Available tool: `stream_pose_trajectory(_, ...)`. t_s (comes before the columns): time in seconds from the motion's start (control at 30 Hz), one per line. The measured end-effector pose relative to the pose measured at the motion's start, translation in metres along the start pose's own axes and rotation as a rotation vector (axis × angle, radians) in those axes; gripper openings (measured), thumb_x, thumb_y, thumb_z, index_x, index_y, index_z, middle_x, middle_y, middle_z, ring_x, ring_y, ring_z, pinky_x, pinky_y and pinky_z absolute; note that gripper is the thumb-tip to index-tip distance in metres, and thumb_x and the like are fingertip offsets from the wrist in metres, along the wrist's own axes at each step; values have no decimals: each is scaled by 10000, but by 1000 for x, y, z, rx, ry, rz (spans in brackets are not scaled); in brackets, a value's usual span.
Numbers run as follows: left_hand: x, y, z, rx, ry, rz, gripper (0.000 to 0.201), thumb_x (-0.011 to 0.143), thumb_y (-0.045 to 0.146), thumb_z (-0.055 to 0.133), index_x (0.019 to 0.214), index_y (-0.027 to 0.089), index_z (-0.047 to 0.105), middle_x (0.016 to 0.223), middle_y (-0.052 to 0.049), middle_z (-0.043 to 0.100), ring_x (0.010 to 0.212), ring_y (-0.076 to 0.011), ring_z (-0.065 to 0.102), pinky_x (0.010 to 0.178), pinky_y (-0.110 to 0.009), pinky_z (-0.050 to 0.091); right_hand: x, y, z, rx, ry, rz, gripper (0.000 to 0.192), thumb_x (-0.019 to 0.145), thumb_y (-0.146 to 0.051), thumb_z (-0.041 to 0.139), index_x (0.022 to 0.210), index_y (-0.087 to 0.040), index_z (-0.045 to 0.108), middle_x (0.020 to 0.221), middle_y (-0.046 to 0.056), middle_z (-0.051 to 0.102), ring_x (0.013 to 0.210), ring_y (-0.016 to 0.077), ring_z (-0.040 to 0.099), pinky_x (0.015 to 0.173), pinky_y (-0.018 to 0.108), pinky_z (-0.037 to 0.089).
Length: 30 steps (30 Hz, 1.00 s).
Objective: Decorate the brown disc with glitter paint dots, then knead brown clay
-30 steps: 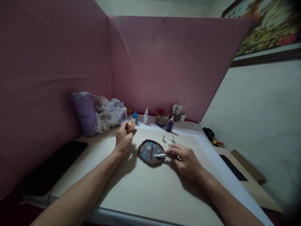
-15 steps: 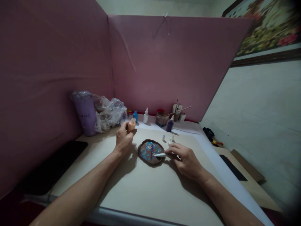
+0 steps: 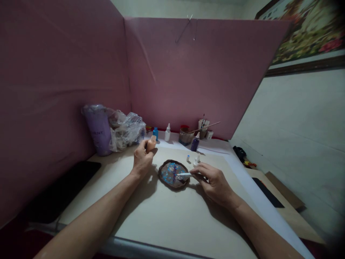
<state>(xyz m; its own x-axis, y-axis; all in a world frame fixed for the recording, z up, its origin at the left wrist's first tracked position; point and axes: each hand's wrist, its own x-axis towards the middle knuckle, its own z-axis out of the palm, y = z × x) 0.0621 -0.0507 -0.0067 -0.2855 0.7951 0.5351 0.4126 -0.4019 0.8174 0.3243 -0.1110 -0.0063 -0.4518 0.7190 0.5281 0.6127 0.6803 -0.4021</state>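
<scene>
1. Head view: my right hand [image 3: 212,183] pinches a white tube [image 3: 184,175], long axis lying level, nozzle pointing left over the painted brown dish [image 3: 173,174] on the table [image 3: 167,219].
2. My left hand [image 3: 142,158] is closed round an upright peach bottle [image 3: 150,144], just left of the dish.

Dish [image 3: 173,174] lies mid-table [image 3: 161,223], between left hand [image 3: 142,159] on its left, wrapped round a small bottle [image 3: 150,144], and right hand [image 3: 212,181] on its right, pen tip [image 3: 184,175] over the dish. Behind the dish: two small caps [image 3: 192,158], then a row of bottles [image 3: 167,132] and a brush jar [image 3: 185,136] along the partition [image 3: 205,72]. Cup [image 3: 98,129] and plastic bag [image 3: 126,128] stand back left; phone [image 3: 64,190] lies at the left edge.
</scene>
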Motion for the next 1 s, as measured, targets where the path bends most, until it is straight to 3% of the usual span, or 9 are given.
stream_pose_trajectory(0.17, 0, -2, 1, -2, -6, 4, 201, 709, 233, 617, 904, 193, 585, 782, 29, 591, 711, -131, 516, 664, -232, 386, 1, 3, -1, 66, 170, 81, 162, 918, -264, 519, 992, -201, 648, 942, 68, 661, 849, 190, 612, 750, 312, 469)
stream_pose_trajectory(0.3, -2, 0, 0, 1, -30, 15, 185, 722, 253, 604, 895, 194, 575, 790, 26, 592, 724, -136, 522, 672, -232, 388, 5, 4, 0, 226, 285, 245, 232, 923, -346, 504, 1054, -178, 595, 828, 55, 669, 761, 180, 622, 716, 316, 483)
stream_pose_trajectory(0.43, -3, 3, 0, 3, -50, 9, 183, 728, 261, 593, 897, 193, 571, 810, 17, 606, 749, -146, 540, 699, -239, 396, 22, -5, -10, 398, 254, 365, 292, 845, -394, 587, 1028, -165, 579, 789, 47, 668, 703, 171, 615, 600, 283, 491)
stream_pose_trajectory(0.57, -3, 0, 1, 17, -57, 4, 214, 717, 243, 600, 925, 193, 584, 830, 14, 616, 762, -149, 544, 714, -244, 396, 54, -27, -26, 339, 204, 264, 222, 825, -335, 602, 965, -166, 639, 804, 49, 682, 706, 164, 622, 629, 282, 492)
stream_pose_trajectory(0.7, -2, -3, 2, 5, -92, 38, 193, 723, 234, 596, 911, 192, 584, 832, 16, 615, 767, -146, 545, 712, -242, 402, 80, -47, -22, 176, 293, 81, 139, 823, -285, 620, 923, -193, 649, 870, 39, 683, 787, 172, 636, 688, 279, 484)
stream_pose_trajectory(0.87, -3, -2, 3, -17, -132, 49, 185, 730, 221, 586, 913, 192, 583, 834, 16, 621, 768, -145, 556, 713, -241, 414, 72, -50, 5, 239, 502, 125, 154, 864, -341, 585, 859, -187, 596, 685, 2, 610, 571, 123, 555, 548, 238, 449)
stream_pose_trajectory(1.0, -3, -1, 4, 0, -149, 23, 189, 724, 218, 588, 912, 195, 580, 818, 18, 619, 760, -146, 555, 720, -251, 417, 57, -41, 11, 239, 649, 165, 180, 850, -365, 607, 914, -197, 600, 741, 14, 623, 578, 130, 544, 545, 244, 456)
